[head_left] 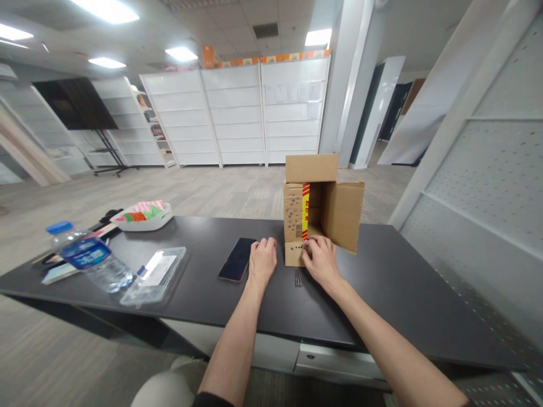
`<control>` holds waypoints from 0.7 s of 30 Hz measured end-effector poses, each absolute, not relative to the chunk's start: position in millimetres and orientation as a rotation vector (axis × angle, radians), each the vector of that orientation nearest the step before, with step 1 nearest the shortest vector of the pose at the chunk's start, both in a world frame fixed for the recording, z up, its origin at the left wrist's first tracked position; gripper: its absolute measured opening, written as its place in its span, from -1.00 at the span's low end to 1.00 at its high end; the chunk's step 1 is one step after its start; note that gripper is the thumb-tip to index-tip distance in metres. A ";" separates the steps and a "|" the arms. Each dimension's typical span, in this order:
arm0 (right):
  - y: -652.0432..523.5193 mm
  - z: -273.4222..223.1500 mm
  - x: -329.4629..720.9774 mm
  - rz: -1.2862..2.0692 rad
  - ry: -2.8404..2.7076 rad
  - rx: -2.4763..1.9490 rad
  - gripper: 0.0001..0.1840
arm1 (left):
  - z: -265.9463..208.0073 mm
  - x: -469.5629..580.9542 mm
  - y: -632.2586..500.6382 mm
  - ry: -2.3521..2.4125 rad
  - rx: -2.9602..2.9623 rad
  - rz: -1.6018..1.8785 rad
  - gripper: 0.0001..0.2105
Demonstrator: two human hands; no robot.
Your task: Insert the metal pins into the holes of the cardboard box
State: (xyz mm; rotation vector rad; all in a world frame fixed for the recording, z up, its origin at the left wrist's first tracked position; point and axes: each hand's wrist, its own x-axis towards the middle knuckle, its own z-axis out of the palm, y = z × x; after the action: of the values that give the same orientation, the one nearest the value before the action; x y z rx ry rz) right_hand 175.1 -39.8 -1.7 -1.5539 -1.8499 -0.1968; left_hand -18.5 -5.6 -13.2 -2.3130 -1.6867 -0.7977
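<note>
Right hand [321, 258] first: the fingers are bent and bunched up at the lower flap of an open cardboard box [293, 212], and I honestly can't tell if they're pinching anything. Left hand [263, 258] has its fingers curled, knuckles up, just beside the box; can't tell whether they're fully closed or hiding something. Box is matte brown corrugated stuff, standing on the tabletop [394, 288] with its flaps folded out and the right one's edge kinda ragged. Its front is peppered with dark round spots next to a glossy yellow-and-red tape strip [305, 209], and the lower flap has a row of little dark dots. A few thin metal rods [297, 277] lie right below it. Left of the left hand: a flat, glassy black smartphone [237, 259], then a clear hard-plastic case [156, 277] and a tilted, blue-capped plastic water bottle [91, 257].
</note>
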 end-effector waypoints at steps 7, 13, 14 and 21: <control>-37.3 -2.4 170.1 -0.181 -1.805 -1.585 -0.92 | -12.9 -18.4 -5.4 -1.681 -2.312 -0.797 -0.83; -35.8 -2.0 169.6 -0.177 -1.785 -1.611 -0.93 | -11.8 -18.4 -5.8 -1.681 -2.312 -0.785 -0.84; -36.3 -2.0 169.4 -0.177 -1.778 -1.613 -0.93 | -11.7 -18.3 -5.9 -1.682 -2.311 -0.782 -0.83; -45.7 6.3 164.8 -0.157 -1.739 -1.541 -0.92 | -9.7 -17.0 -7.1 -1.689 -2.305 -0.776 -0.83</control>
State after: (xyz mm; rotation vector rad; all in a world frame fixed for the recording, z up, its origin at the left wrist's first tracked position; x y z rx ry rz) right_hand 164.8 -45.7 6.3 -1.5413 -1.7387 -0.1569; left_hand -17.0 -7.1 -9.7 -2.3050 -1.6892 -0.7759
